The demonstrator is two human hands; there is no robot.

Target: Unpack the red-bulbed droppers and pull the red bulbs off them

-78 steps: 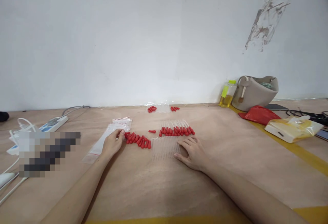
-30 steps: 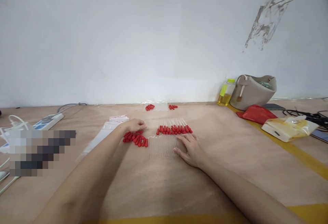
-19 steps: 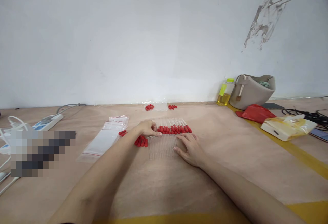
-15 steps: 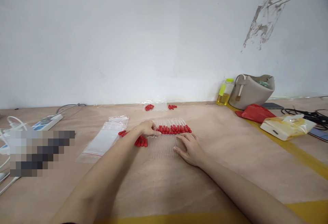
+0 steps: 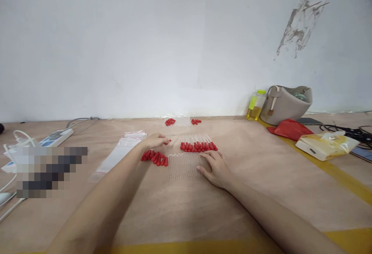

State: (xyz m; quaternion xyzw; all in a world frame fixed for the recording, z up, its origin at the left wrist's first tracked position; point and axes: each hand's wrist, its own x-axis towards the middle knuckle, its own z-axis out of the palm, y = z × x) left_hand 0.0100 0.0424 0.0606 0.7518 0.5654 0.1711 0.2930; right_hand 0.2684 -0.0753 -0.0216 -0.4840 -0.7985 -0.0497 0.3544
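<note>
One red bulb at the fingertips, clear tubes lined up alongside.
The left hand [image 5: 155, 141] is closed to a pinch around a red bulb [image 5: 169, 141], just above the tabletop [image 5: 180, 211]; the bulb pile [image 5: 155, 158] sits just below that hand, probably for easy reach. The right hand [image 5: 215, 170], loosely open and gripping nothing, rests against the bare tubes [image 5: 183, 166], seemingly to stop them rolling. Beyond them, red-tipped tubes [image 5: 200, 146] lie side by side, perhaps to stay tidy.
</note>
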